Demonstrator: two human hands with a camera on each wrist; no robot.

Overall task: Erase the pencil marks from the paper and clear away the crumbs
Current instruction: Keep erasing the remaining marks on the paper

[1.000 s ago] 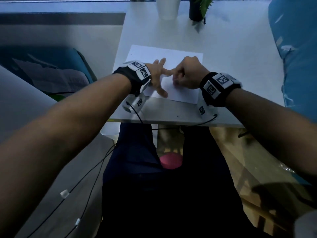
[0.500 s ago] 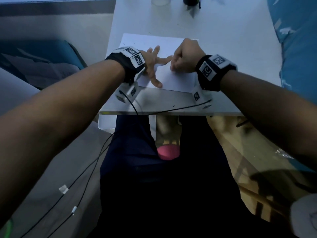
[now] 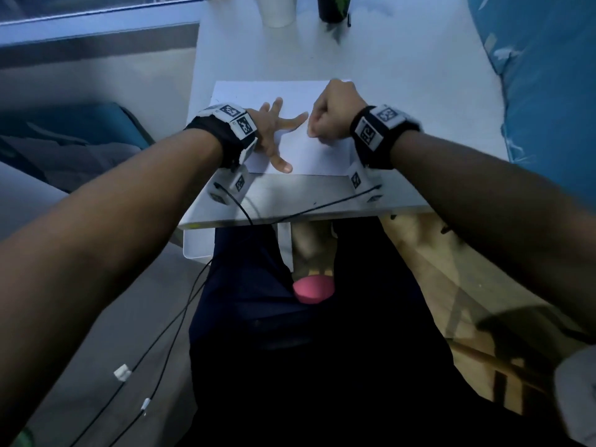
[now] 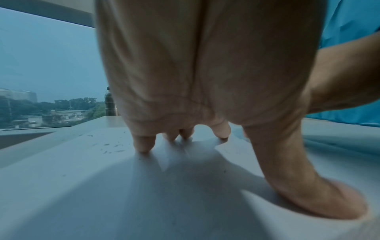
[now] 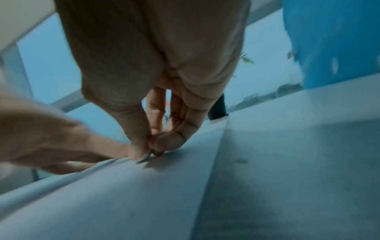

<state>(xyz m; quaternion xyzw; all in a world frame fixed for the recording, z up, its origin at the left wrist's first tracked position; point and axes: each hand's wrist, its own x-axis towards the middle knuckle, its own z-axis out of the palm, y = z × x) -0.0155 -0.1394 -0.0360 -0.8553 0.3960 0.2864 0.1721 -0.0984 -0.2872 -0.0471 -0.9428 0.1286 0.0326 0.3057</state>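
A white sheet of paper [image 3: 290,95] lies on the white table [image 3: 403,75]. My left hand [image 3: 283,140] is spread flat on the sheet's left part, with its fingertips [image 4: 144,146] and thumb pressing it down. My right hand [image 3: 314,130] is curled into a fist over the middle of the paper [image 5: 144,194]. Thumb and forefinger pinch a small eraser [image 5: 144,158] against the sheet, and the fingers hide most of it. Dark eraser crumbs [image 4: 111,147] lie scattered to the left of my left fingers.
A white cup [image 3: 277,9] and a dark plant pot [image 3: 332,8] stand at the table's far edge. Blue fabric [image 3: 548,91] borders the table on the right. Wrist cables [image 3: 245,211] hang over the near edge [image 3: 306,217].
My right fist has shifted a little farther up the paper, and a small gap now shows between it and the left forefinger. The left hand stays spread on the sheet.
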